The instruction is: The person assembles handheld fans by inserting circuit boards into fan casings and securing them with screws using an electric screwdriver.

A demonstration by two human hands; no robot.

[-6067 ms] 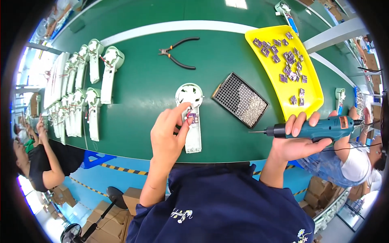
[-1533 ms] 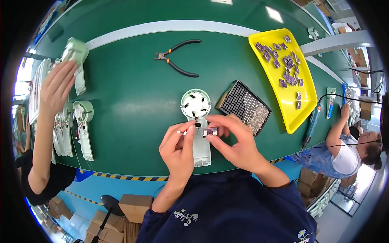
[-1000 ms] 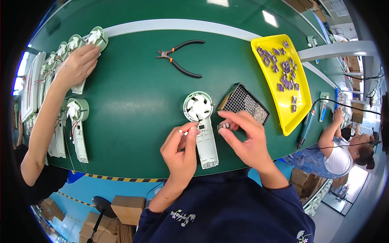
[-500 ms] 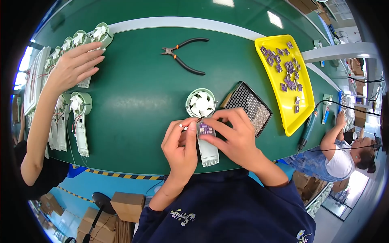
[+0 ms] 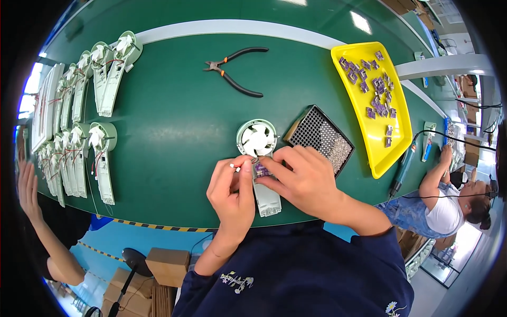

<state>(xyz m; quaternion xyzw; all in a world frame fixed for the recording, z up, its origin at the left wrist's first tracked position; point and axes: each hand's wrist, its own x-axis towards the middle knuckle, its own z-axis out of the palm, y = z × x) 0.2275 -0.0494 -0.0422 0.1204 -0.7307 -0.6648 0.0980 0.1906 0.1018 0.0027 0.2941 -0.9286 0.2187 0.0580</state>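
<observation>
A pale green handheld fan housing lies in front of me, its round head with white blades pointing away and its handle toward me. A small purple circuit board sits at the top of the handle, partly covered by fingers. My left hand is closed in a pinch on a thin wire lead, whose small white connectors stick out beside the thumb. My right hand is closed over the board and the dark wires below the fan head; its fingertips press at the board's edge.
Cutting pliers lie beyond the fan. To the right are a black perforated tray of small metal parts, a yellow tray of purple boards and an electric screwdriver. Several fan housings line the left, near a co-worker's hand.
The co-worker's hand has drawn back from the far-left housings toward the left edge, leaving another housing in view there. My hands and the fan have barely shifted.
</observation>
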